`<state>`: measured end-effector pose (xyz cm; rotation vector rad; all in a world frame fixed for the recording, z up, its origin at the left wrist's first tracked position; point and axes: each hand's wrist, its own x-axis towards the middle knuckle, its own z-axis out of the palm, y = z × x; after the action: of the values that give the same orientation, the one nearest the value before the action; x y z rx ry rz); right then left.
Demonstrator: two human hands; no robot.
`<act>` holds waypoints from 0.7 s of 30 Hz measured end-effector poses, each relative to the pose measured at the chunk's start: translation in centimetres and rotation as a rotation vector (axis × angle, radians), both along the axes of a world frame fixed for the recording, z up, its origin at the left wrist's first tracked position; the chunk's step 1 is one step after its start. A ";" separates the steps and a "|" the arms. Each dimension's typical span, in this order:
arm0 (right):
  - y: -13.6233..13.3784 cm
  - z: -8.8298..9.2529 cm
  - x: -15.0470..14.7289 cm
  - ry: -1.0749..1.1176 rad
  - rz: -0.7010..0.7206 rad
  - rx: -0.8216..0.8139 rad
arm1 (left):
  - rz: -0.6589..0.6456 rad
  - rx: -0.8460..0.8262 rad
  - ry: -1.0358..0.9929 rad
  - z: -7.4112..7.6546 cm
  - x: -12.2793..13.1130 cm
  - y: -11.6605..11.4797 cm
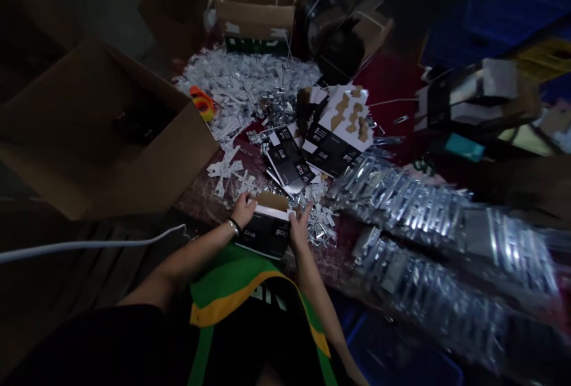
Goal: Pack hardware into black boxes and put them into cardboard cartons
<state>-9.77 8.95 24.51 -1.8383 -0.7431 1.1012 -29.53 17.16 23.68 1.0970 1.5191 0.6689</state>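
A small black cardboard box [264, 236] with white lettering is held low at the table's near edge, its brown inner flap showing at the top. My left hand [243, 210], with a bracelet at the wrist, grips the box's left upper corner. On the opposite side, my right hand [300, 230] holds the right edge, its index finger pointing away from the box. Just beyond lie flat black printed cartons [288, 157] and a fanned stack of cartons [334, 148]. Small metal pieces [321, 225] are scattered by my right hand, and white pieces [225, 169] lie farther left.
A large open cardboard box [178, 160] stands at the left. Behind is a heap of clear-wrapped parts [250, 77], with orange tape [203, 103] at its side. Rows of silvery plastic packets [401, 195] cover the right of the table. Another open carton [256, 14] stands at the back.
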 end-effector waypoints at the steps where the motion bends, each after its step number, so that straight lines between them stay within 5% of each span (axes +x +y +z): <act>1: -0.1 0.1 -0.3 0.006 -0.058 -0.019 | 0.032 -0.014 0.012 0.1 -0.5 -0.4; 6: -2.6 1.7 -2.1 0.447 -0.049 -0.050 | -0.216 -0.181 -0.341 1.0 -5.6 -2.9; 10: -4.7 2.3 -3.3 0.564 -0.042 -0.293 | -0.323 -0.118 -0.170 1.7 -9.0 -4.6; 12: -4.9 2.5 -3.3 0.606 0.012 -0.334 | -0.493 -0.021 -0.159 2.1 -9.7 -4.4; 17: -3.0 4.1 -2.1 0.648 0.564 -0.423 | -0.990 -0.034 -0.132 3.3 -9.1 -2.1; 21: -1.1 5.8 -1.0 0.350 0.931 -0.298 | -0.989 -0.064 0.004 3.3 -7.7 0.2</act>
<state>-10.75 7.82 30.26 -1.4409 -1.3212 2.1523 -37.22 17.32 26.95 1.5926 0.8105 -0.0714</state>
